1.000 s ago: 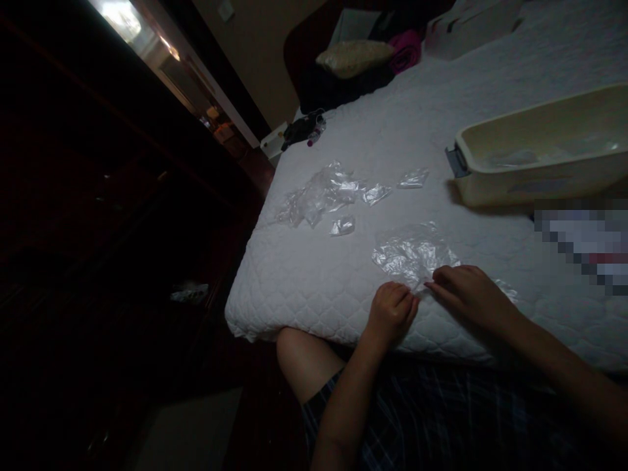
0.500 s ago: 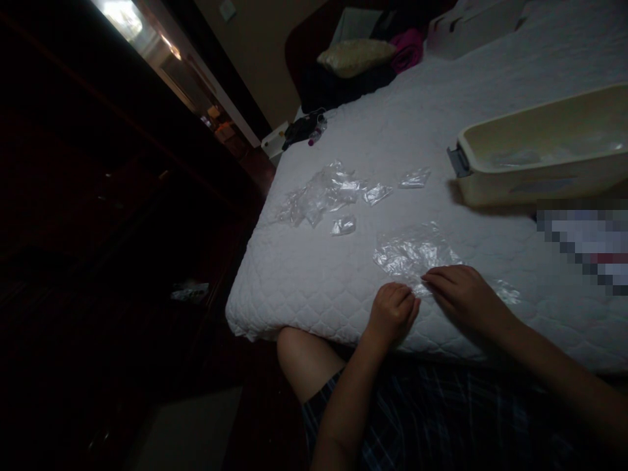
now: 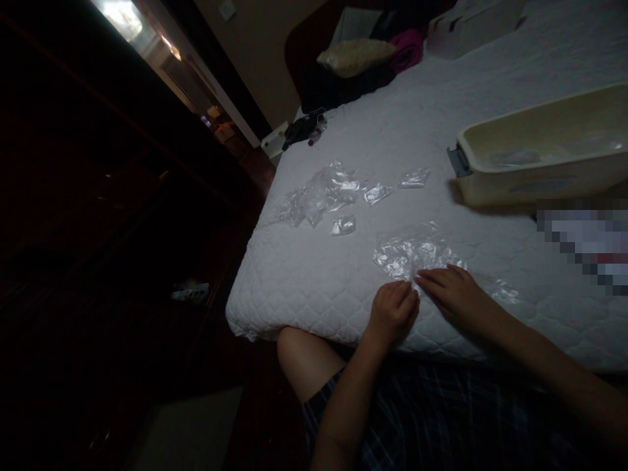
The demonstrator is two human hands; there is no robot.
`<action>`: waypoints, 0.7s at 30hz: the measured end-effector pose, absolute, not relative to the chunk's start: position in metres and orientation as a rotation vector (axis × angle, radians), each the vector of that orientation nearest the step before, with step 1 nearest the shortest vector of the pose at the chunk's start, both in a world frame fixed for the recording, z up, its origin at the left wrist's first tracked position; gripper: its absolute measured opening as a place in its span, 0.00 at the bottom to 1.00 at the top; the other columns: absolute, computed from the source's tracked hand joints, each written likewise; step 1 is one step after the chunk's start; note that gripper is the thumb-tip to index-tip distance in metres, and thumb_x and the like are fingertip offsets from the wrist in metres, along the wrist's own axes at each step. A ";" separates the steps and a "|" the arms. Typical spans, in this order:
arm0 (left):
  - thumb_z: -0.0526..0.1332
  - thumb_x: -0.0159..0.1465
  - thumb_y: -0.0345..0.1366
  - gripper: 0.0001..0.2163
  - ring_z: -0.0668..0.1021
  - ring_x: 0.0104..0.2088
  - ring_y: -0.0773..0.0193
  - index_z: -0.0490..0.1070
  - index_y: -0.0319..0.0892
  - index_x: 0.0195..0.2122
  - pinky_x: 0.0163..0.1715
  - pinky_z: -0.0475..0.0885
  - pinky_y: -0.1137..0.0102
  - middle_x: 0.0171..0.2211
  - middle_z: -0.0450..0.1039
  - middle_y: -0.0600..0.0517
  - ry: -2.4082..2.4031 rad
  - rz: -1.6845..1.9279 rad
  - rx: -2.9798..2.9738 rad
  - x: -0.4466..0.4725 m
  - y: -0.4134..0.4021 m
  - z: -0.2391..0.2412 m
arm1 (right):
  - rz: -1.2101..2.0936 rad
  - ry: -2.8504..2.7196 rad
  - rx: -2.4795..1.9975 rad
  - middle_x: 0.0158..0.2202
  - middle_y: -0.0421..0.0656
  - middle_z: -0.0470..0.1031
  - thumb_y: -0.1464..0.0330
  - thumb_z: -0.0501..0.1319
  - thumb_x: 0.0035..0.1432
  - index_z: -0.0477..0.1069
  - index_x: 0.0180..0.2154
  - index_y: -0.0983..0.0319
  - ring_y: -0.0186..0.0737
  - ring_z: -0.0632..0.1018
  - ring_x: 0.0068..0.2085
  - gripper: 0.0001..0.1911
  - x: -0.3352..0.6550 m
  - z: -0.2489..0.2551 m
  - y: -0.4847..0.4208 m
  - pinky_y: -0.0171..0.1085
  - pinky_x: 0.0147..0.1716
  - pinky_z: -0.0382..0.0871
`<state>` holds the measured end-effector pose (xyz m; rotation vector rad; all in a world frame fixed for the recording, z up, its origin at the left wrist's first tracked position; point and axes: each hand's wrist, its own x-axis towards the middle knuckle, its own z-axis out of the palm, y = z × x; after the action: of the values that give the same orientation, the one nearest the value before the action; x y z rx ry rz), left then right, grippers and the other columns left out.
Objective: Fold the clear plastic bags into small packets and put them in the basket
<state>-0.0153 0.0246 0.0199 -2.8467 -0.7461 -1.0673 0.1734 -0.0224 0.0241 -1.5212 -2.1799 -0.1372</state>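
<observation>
A crinkled clear plastic bag lies spread on the white quilted bed at its near edge. My left hand is closed at the bag's near edge, its fingertips pinching the plastic. Close beside it, my right hand has its fingers together and bent down onto the same bag, the fingertips almost meeting those of the left. More clear film shows to the right of my right hand. Farther off lie a folded clear bag and a loose heap of clear bags.
A cream plastic bin with a grey latch stands at the right, clear plastic inside it. Behind are a pale box, a cushion and a rolled magenta cloth. The bed's edge drops to a dark floor.
My right hand has shifted slightly left, bringing its fingertips nearer to my left hand. My left hand has barely moved, and the plastic around the fingers has creased a little.
</observation>
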 end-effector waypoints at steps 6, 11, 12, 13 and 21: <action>0.60 0.64 0.32 0.05 0.78 0.46 0.59 0.75 0.39 0.37 0.45 0.76 0.61 0.41 0.78 0.46 -0.710 -1.041 -2.889 -0.016 0.027 0.015 | -0.089 -2.142 -1.513 0.51 0.51 0.76 0.72 0.49 0.62 0.71 0.51 0.61 0.48 0.75 0.49 0.20 0.175 0.023 -0.021 0.52 0.50 0.64; 0.61 0.63 0.32 0.05 0.77 0.47 0.59 0.75 0.39 0.37 0.47 0.75 0.62 0.41 0.78 0.46 -0.724 -0.954 -2.917 -0.016 0.028 0.011 | -0.093 -2.144 -1.536 0.53 0.50 0.74 0.71 0.50 0.62 0.71 0.52 0.60 0.48 0.75 0.47 0.20 0.174 0.026 -0.018 0.50 0.47 0.64; 0.61 0.63 0.32 0.04 0.77 0.47 0.60 0.74 0.38 0.37 0.47 0.75 0.62 0.42 0.78 0.46 -0.720 -0.953 -2.917 -0.016 0.028 0.011 | -0.109 -2.158 -1.539 0.54 0.50 0.74 0.71 0.50 0.62 0.71 0.52 0.61 0.48 0.75 0.47 0.20 0.174 0.027 -0.017 0.50 0.47 0.64; 0.61 0.63 0.31 0.04 0.77 0.47 0.60 0.74 0.38 0.37 0.47 0.75 0.63 0.42 0.78 0.46 -0.711 -0.957 -2.914 -0.016 0.028 0.012 | -0.126 -2.173 -1.543 0.54 0.49 0.74 0.72 0.50 0.62 0.71 0.52 0.61 0.49 0.75 0.46 0.20 0.173 0.028 -0.016 0.50 0.47 0.63; 0.61 0.63 0.32 0.04 0.77 0.47 0.59 0.75 0.39 0.36 0.46 0.75 0.61 0.41 0.78 0.45 -0.740 -0.897 -2.914 -0.015 0.027 0.013 | -0.162 -2.167 -1.547 0.52 0.48 0.75 0.70 0.50 0.63 0.73 0.50 0.59 0.49 0.75 0.47 0.19 0.171 0.031 -0.011 0.52 0.49 0.62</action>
<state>-0.0153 0.0272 0.0132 -2.9136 -0.7401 -0.8974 0.1709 -0.0113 0.0307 -1.5471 -2.1672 -0.1624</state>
